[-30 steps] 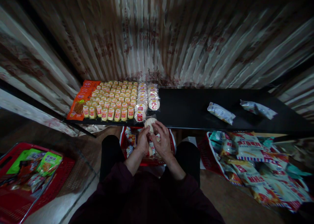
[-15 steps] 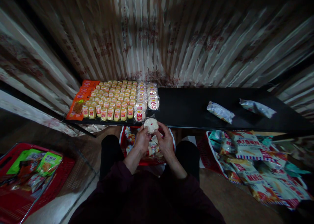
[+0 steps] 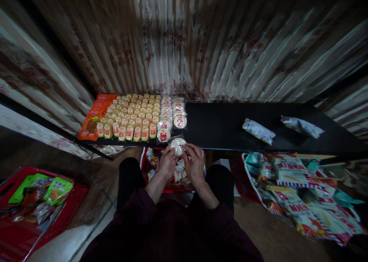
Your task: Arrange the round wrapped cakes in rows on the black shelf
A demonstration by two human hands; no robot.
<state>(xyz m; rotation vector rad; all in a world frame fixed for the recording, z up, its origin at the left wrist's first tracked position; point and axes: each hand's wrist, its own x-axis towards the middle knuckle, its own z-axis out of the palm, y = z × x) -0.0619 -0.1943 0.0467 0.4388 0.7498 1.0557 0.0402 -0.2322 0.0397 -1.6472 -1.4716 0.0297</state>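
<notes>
Both my hands hold one round white wrapped pastry (image 3: 177,145) just below the front edge of the black shelf (image 3: 230,128). My left hand (image 3: 167,164) grips its left side and my right hand (image 3: 194,163) pinches its right side with closed fingers. On the shelf right above stand two rows of the same round pastries (image 3: 172,116), beside several rows of small yellow wrapped cakes (image 3: 130,118). Under my hands, between my knees, a red basket (image 3: 149,166) holds more wrapped pastries.
Orange packets (image 3: 93,118) lie at the shelf's left end. Two pale bags (image 3: 258,131) lie on the right part of the shelf, the other one (image 3: 301,127) further right. A red basket (image 3: 17,231) with snack packs stands at the left, another heap of packets (image 3: 299,193) at the right. Striped wall behind.
The pastry has been turned in my hands: its red label faced up half a second ago and no longer shows. My right fingers have closed further over it.
</notes>
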